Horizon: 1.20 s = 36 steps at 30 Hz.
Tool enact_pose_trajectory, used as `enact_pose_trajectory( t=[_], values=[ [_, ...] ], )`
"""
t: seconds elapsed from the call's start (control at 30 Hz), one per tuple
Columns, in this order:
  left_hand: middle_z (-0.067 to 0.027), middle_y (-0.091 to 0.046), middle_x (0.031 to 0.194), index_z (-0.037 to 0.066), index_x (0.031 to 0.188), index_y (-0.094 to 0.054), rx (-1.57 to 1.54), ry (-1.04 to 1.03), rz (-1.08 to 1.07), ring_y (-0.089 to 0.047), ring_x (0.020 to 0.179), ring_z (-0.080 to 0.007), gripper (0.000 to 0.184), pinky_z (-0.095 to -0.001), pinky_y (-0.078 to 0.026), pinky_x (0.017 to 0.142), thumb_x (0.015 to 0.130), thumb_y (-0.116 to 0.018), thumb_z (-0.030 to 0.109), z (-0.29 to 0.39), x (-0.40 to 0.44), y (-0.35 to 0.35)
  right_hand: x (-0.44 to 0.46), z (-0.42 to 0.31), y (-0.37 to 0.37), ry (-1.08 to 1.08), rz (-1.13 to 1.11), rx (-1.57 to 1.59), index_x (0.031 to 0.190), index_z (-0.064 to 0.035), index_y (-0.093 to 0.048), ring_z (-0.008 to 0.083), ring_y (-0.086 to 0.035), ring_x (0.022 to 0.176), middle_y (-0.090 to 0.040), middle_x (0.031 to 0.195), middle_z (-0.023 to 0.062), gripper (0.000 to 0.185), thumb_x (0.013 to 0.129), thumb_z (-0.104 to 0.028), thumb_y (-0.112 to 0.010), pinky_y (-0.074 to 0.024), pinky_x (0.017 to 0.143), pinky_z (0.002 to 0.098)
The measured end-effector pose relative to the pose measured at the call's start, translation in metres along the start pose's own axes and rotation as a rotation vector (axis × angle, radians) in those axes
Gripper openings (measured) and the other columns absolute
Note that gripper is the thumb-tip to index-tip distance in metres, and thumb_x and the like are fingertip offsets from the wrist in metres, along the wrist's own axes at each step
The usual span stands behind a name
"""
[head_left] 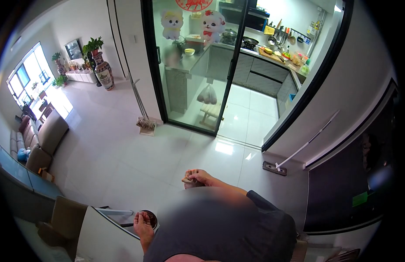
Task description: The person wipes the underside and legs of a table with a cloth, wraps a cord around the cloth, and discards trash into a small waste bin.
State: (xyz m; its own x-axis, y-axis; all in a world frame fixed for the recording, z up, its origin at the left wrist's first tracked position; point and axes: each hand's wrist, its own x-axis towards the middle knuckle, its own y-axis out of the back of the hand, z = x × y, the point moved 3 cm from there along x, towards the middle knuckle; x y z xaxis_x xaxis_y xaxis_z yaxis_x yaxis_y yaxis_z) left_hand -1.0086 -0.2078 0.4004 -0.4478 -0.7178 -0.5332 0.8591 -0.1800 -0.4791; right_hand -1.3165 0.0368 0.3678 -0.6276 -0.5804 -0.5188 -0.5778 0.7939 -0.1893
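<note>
Dark-grey T-shirt (224, 227) covers your torso; your left hand (143, 223) curls near a dark round container (154, 217), your right hand (198, 177) farther forward, perhaps cupping something; I cannot tell either grip.

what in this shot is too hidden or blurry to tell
All in the head view:
Dark round container: contents, partly covered by the left hand.
Right hand: what its fingers touch, too small to tell.
Shirt: front partly lost in a blur.
Bag: contents hidden by its own sides.
</note>
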Motion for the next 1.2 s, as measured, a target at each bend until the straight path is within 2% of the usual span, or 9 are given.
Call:
enact_pose_trajectory(
  t=[0.17,0.33,0.53,0.7,0.8,0.9,0.93,1.0,1.2],
  values=[
    [-0.0034,-0.062,0.084,0.011,0.103,-0.053,-0.013,0.031,0.038,-0.061,0.07,-0.0121,0.004,-0.0228,-0.053,0.061,0.1,-0.054,0.014,0.001,-0.007,-0.001,-0.003,0.006,0.005,0.008,-0.004,-0.004,0.088,-0.0078,-0.069,0.0161,-0.06,0.087,-0.066,0.091,0.0028,0.01,0.079,-0.008,-0.064,-0.0463,0.077,0.0319],
    [0.0019,-0.05,0.066,0.017,0.098,-0.052,0.163,0.05,-0.019,-0.043,0.05,-0.0069,0.004,-0.0206,-0.036,0.043,0.1,-0.054,0.02,-0.001,-0.01,-0.001,0.015,0.028,0.013,0.031,0.024,0.014,0.082,-0.0066,-0.067,0.0168,-0.06,0.084,-0.065,0.088,0.0027,0.007,0.08,-0.003,-0.061,-0.046,0.076,0.0316],
    [0.0009,-0.054,0.07,0.01,0.092,-0.053,0.113,-0.016,0.017,-0.054,0.06,-0.0099,0.013,-0.0211,-0.044,0.052,0.099,-0.056,0.021,-0.012,0.0,-0.004,0.026,0.043,0.009,0.132,-0.009,0.287,0.056,-0.0067,-0.045,0.0171,-0.047,0.064,-0.048,0.066,0.0053,0.03,0.081,0.005,-0.057,-0.04,0.059,0.0346],
    [-0.0031,-0.06,0.084,0.009,0.109,-0.053,0.076,0.111,-0.066,-0.057,0.076,-0.0157,0.018,-0.0278,-0.048,0.07,0.095,-0.059,0.02,-0.025,0.029,0.018,-0.022,0.005,0.002,0.112,-0.04,0.146,0.068,-0.008,-0.058,0.0173,-0.054,0.071,-0.057,0.08,0.0032,0.012,0.078,-0.002,-0.061,-0.0443,0.071,0.0349],
    [-0.0057,-0.065,0.098,0.009,0.127,-0.053,1.009,-0.458,-0.422,-0.06,0.09,-0.02,0.04,-0.0333,-0.049,0.086,0.09,-0.065,0.022,-0.056,0.092,0.078,-0.011,0.017,0.008,0.083,0.026,0.09,0.07,-0.0092,-0.059,0.0177,-0.055,0.074,-0.057,0.08,0.0019,0.01,0.077,-0.003,-0.061,-0.0445,0.073,0.0341],
    [-0.0061,-0.063,0.091,0.008,0.105,-0.06,1.448,-1.081,-0.368,-0.059,0.077,-0.0169,0.014,-0.0267,-0.049,0.06,0.096,-0.054,0.018,-0.003,0.001,0.006,-0.014,0.017,0.01,0.032,0.111,0.056,0.075,-0.0107,-0.063,0.0163,-0.057,0.08,-0.06,0.082,-0.0004,0.005,0.076,-0.006,-0.064,-0.0444,0.075,0.0322],
    [-0.0061,-0.063,0.091,0.008,0.105,-0.06,1.449,-1.082,-0.369,-0.059,0.077,-0.0169,0.014,-0.0267,-0.049,0.06,0.096,-0.054,0.018,-0.005,0.002,0.007,-0.016,0.015,0.01,0.033,0.111,0.057,0.075,-0.0107,-0.063,0.0163,-0.057,0.08,-0.06,0.082,-0.0004,0.005,0.076,-0.006,-0.064,-0.0444,0.075,0.0322],
    [-0.0025,-0.055,0.075,0.009,0.097,-0.061,0.845,-0.447,-0.331,-0.051,0.062,-0.0137,0.012,-0.0262,-0.042,0.049,0.097,-0.051,0.016,-0.02,0.024,0.019,-0.019,0.013,0.008,0.016,0.095,0.063,0.083,-0.0117,-0.067,0.0147,-0.058,0.086,-0.063,0.087,-0.0019,0.008,0.076,-0.009,-0.066,-0.0442,0.078,0.0302],
    [0.0024,-0.04,0.061,0.013,0.096,-0.058,0.718,-0.488,-0.311,-0.036,0.046,-0.0109,0.01,-0.0271,-0.031,0.038,0.097,-0.049,0.016,-0.093,0.153,0.117,-0.009,0.026,0.009,0.049,0.06,0.098,0.089,-0.0122,-0.069,0.0145,-0.058,0.088,-0.064,0.09,-0.0018,0.014,0.076,-0.01,-0.066,-0.044,0.081,0.0294]
  ],
)
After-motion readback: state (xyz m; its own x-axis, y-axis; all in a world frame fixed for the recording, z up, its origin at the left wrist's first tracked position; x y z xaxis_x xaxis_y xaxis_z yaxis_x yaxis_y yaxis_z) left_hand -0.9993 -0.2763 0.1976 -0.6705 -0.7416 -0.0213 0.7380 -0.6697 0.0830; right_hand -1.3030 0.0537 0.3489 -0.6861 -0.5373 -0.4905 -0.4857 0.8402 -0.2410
